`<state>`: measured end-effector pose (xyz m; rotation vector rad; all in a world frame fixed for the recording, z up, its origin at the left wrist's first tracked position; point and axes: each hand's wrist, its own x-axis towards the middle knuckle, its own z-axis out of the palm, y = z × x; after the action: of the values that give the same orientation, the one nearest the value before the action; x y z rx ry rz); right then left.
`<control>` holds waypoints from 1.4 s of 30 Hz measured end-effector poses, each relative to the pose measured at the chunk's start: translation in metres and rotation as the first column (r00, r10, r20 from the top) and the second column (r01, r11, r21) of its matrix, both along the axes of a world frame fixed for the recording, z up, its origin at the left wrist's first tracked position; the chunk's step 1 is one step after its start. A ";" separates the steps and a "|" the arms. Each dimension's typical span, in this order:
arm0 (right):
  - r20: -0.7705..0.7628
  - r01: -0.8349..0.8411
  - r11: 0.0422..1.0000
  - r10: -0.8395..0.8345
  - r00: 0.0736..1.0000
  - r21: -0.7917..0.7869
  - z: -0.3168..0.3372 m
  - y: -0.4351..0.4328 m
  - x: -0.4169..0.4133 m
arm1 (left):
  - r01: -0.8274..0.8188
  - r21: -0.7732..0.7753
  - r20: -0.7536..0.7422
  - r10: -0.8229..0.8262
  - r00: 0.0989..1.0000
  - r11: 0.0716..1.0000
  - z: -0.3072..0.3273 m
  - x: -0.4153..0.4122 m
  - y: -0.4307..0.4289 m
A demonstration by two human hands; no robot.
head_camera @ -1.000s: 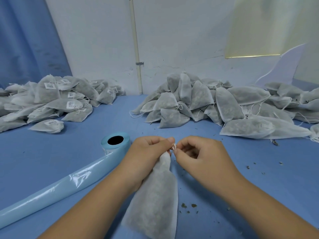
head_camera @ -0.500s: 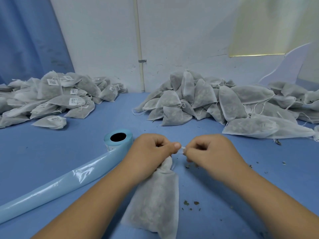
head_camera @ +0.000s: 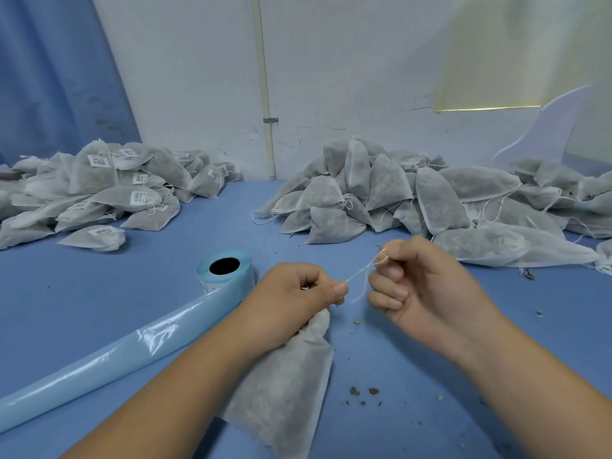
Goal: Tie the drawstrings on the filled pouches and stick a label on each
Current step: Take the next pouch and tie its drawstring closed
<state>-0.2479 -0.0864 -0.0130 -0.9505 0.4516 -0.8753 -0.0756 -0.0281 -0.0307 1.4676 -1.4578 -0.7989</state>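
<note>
A filled white mesh pouch (head_camera: 281,389) lies on the blue table in front of me, its gathered neck pointing away. My left hand (head_camera: 294,299) grips that neck, thumb and forefinger pinching where the thin white drawstring (head_camera: 362,271) comes out. My right hand (head_camera: 420,286) pinches the string's other end, up and to the right, so the string runs taut between my two hands. A roll of labels (head_camera: 225,273) stands just left of my left hand, and its shiny blue backing strip (head_camera: 109,359) trails toward the near left.
A heap of pouches without labels (head_camera: 414,197) fills the back right of the table (head_camera: 414,376). A heap of pouches with barcode labels (head_camera: 99,190) lies at the back left. Dry herb crumbs (head_camera: 364,392) are scattered near my right forearm. A white wall rises behind.
My right hand has moved up and to the right, away from my left hand, drawing the string out. The pouch's neck is bunched tighter. My left hand stays on the neck.
</note>
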 end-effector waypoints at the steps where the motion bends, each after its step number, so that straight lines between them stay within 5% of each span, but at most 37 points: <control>1: -0.024 -0.002 1.000 0.003 1.000 0.021 0.001 -0.001 -0.001 | -0.010 -0.008 0.005 0.010 1.000 1.000 -0.001 0.000 -0.001; 6: -0.188 0.110 0.994 -0.110 0.976 -0.007 0.000 -0.011 -0.009 | 0.039 0.060 -0.001 -0.039 0.999 0.997 -0.006 0.005 -0.001; 13: -0.144 0.318 0.947 -0.310 0.940 0.035 -0.001 -0.025 -0.019 | 0.357 0.384 -0.151 -0.324 0.934 0.851 0.003 0.025 0.007; 18: -0.126 0.455 0.881 -0.470 0.874 -0.133 -0.002 -0.024 -0.018 | 0.160 0.352 0.019 -0.178 0.984 0.922 0.002 0.019 0.005; 21: -0.175 0.453 0.742 -0.595 0.784 -0.495 -0.004 -0.013 -0.013 | -0.001 0.202 0.082 -0.016 0.996 0.979 -0.002 0.010 0.000; 24: -0.154 0.257 0.519 -0.622 0.768 -0.815 -0.008 0.002 -0.004 | -0.110 0.080 0.018 0.109 0.994 0.991 -0.006 0.005 -0.004; 28: -0.200 -0.135 0.148 -0.694 0.691 -0.980 -0.016 0.016 0.007 | -0.134 0.020 -0.123 0.136 0.983 0.991 -0.007 0.002 -0.006; 35: -0.383 -0.297 0.245 -0.668 0.638 -0.923 -0.020 0.010 0.003 | 0.041 0.148 -0.397 0.022 0.917 0.988 -0.011 0.004 -0.007; 42: -0.382 -0.179 0.385 -0.557 0.738 -0.906 -0.016 0.016 0.006 | 0.058 0.185 -0.420 0.026 0.907 0.981 -0.002 0.006 0.003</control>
<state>-0.2417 -0.0704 -0.0287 -2.3762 0.7100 -1.0093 -0.0694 -0.0249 -0.0332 1.3177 -1.0871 -1.2132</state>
